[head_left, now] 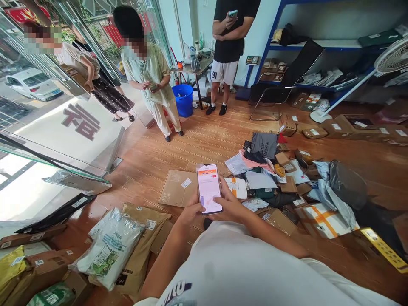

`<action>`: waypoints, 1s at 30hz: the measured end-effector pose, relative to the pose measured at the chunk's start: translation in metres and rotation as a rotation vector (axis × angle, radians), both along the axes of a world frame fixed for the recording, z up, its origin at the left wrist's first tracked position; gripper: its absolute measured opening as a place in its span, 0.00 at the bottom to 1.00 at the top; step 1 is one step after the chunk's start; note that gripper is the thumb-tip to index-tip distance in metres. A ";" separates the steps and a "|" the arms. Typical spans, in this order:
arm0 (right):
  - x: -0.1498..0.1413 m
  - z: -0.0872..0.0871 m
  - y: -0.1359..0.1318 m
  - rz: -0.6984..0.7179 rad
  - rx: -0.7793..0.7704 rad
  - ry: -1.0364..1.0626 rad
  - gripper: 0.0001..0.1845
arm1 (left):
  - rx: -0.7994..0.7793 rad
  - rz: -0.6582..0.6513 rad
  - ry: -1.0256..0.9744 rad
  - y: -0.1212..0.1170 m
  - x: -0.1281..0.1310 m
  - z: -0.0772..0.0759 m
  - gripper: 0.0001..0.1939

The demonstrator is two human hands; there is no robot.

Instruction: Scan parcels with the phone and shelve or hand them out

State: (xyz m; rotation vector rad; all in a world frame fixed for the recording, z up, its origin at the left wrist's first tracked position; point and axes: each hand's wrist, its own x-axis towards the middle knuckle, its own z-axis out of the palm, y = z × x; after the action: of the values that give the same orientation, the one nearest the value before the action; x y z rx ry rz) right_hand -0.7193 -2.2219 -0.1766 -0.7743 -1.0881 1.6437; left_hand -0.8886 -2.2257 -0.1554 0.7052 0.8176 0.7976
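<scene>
Both my hands hold one smartphone upright in front of my body, its lit screen facing me. My left hand grips the lower left side, with the thumb at the bottom edge of the screen. On the lower right side, my right hand is wrapped round the phone, its thumb over the screen. The fingers behind the phone are hidden. Beyond it on the floor lies a flat cardboard box with a white label. A white parcel with orange tape lies just right of my right hand.
A heap of parcels spreads over the floor at right; more packages lie at lower left. People stand by the glass door and a table. A blue bucket, black chair, shelves and fan stand farther back.
</scene>
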 end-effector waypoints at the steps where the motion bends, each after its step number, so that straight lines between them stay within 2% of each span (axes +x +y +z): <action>1: 0.000 0.000 0.000 0.008 0.009 -0.005 0.48 | -0.001 -0.001 -0.001 0.000 0.000 -0.001 0.48; 4: 0.001 -0.001 -0.001 0.023 0.038 -0.033 0.50 | 0.003 -0.020 0.006 -0.002 -0.002 -0.005 0.49; 7: -0.001 -0.003 -0.001 0.002 -0.006 0.024 0.47 | 0.031 -0.017 0.035 -0.003 -0.003 -0.010 0.50; 9: -0.004 -0.004 0.001 -0.043 -0.078 0.087 0.39 | 0.050 -0.008 0.070 -0.004 -0.002 -0.012 0.52; 12: -0.010 -0.004 0.008 -0.178 -0.198 0.084 0.17 | 0.048 -0.045 0.075 -0.005 -0.001 -0.013 0.54; 13: -0.012 -0.004 0.011 -0.226 -0.231 0.063 0.13 | 0.047 -0.066 0.062 -0.005 -0.001 -0.013 0.54; 15: -0.015 -0.004 0.015 -0.288 -0.284 0.031 0.16 | 0.059 -0.103 0.048 -0.005 0.000 -0.011 0.54; 19: -0.018 -0.012 0.018 -0.315 -0.335 0.062 0.22 | 0.079 -0.145 0.062 -0.005 0.003 -0.007 0.53; 25: -0.018 -0.027 0.014 -0.350 -0.247 0.049 0.22 | 0.054 -0.112 0.035 -0.007 0.000 -0.008 0.52; 30: -0.019 -0.021 0.012 -0.374 -0.194 -0.029 0.17 | 0.034 -0.097 0.012 -0.010 -0.004 -0.012 0.52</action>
State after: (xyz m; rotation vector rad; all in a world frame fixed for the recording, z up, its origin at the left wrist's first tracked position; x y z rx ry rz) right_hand -0.7378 -2.2104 -0.1972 -1.0616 -0.7535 1.4314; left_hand -0.8931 -2.2353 -0.1678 0.7745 0.7762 0.7223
